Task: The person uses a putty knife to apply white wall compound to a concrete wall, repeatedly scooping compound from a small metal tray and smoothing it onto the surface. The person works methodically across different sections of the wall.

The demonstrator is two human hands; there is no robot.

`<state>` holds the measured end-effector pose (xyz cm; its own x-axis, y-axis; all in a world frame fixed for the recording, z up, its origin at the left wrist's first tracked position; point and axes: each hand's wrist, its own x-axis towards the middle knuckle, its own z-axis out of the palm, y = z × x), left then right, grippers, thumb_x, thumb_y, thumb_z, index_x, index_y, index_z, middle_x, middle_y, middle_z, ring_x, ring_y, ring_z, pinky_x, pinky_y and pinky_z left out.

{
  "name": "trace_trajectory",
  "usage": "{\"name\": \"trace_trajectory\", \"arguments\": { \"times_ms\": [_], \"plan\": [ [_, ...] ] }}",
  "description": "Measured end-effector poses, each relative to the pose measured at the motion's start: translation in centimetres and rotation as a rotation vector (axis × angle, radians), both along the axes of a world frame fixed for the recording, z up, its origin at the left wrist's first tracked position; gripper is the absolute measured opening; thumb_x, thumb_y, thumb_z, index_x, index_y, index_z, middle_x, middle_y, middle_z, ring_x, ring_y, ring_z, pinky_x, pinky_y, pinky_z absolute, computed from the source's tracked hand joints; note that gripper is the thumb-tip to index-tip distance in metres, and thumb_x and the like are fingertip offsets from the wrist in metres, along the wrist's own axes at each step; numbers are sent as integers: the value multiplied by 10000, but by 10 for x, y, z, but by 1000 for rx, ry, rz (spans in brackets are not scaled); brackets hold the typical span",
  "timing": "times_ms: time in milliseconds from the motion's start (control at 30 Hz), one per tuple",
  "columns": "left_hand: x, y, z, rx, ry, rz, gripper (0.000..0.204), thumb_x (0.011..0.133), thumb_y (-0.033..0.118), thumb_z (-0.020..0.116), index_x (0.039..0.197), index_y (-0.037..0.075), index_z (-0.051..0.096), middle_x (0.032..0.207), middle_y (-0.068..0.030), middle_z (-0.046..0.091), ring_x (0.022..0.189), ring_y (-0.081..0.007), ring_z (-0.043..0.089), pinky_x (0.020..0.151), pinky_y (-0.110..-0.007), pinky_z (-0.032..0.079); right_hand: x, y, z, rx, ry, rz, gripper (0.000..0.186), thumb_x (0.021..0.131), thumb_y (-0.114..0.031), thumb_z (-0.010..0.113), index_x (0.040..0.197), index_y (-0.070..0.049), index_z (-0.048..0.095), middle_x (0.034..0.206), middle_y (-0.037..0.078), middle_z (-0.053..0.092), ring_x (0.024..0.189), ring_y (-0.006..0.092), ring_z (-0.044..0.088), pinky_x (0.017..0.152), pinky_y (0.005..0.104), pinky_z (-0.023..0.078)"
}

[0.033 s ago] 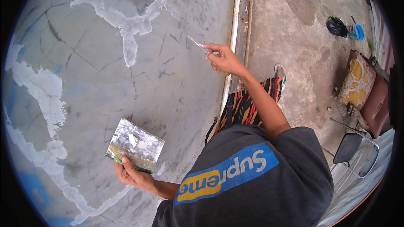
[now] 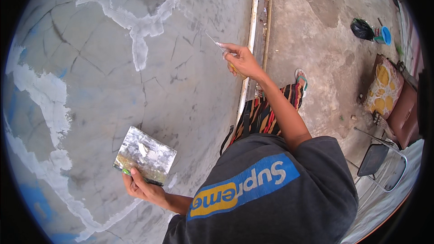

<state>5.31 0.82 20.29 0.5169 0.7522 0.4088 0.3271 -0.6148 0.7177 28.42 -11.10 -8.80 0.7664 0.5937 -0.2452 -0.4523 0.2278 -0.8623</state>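
My right hand (image 2: 244, 62) is closed round a putty knife (image 2: 214, 40), its thin blade seen nearly edge-on and angled up and left toward the cracked grey wall (image 2: 181, 90). Part of a yellowish handle shows under my fingers; I cannot tell whether the blade tip touches the wall. Lower left, my left hand (image 2: 143, 190) grips the near edge of a flat, squarish board (image 2: 156, 156), thumb on top. White filler smears the board, with a small lump near its middle. Pale filler strips (image 2: 144, 28) cover cracks at the top of the wall.
A wider pale patch (image 2: 47, 95) runs down the wall's left side. To the right lies a concrete floor (image 2: 316, 27) with a black plastic bag (image 2: 361, 28), a blue container (image 2: 384, 35), a yellow-patterned cushion (image 2: 385, 86) and a metal-framed chair (image 2: 375, 159). A thin pole (image 2: 267, 22) runs along the wall's base.
The putty knife's blade has shifted slightly up and turned more edge-on as my right hand moved a little. My left hand and the board stay almost in place.
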Motion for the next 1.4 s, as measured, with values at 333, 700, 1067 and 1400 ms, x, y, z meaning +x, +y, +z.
{"name": "trace_trajectory", "arguments": {
  "times_ms": [333, 700, 1067, 1400],
  "plan": [
    [6, -7, -2, 26, 15, 6, 253, 979, 206, 558, 924, -40, 587, 766, -35, 577, 661, -64, 500, 583, -209, 369, -49, 52, 17, 67, 22, -147, 437, 993, -97, 509, 1413, 15, 468, 772, 31, 524, 556, 94, 551, 458, 267, 505],
    [5, -13, -1, 14, 4, -26, 245, 984, 194, 556, 932, -44, 589, 768, -26, 571, 654, -57, 485, 572, -204, 351, 20, 16, -24, 39, 84, -56, 481, 932, -92, 525, 1386, 58, 475, 922, 127, 587, 527, 148, 587, 441, 299, 469],
    [-1, -2, 1, -35, 50, -20, 282, 980, 242, 570, 970, -37, 609, 846, -39, 605, 741, -81, 541, 651, -220, 421, 34, -10, -4, -99, 147, -20, 473, 937, -86, 495, 1367, 108, 460, 910, 107, 584, 567, 136, 583, 474, 292, 540],
    [3, -3, -4, 12, -5, 12, 265, 975, 206, 561, 942, -56, 594, 797, -50, 593, 688, -78, 515, 604, -214, 382, 31, -8, 41, -95, 8, 185, 460, 935, -90, 491, 1358, 89, 491, 875, 100, 587, 527, 133, 575, 443, 287, 495]
  ]
}}
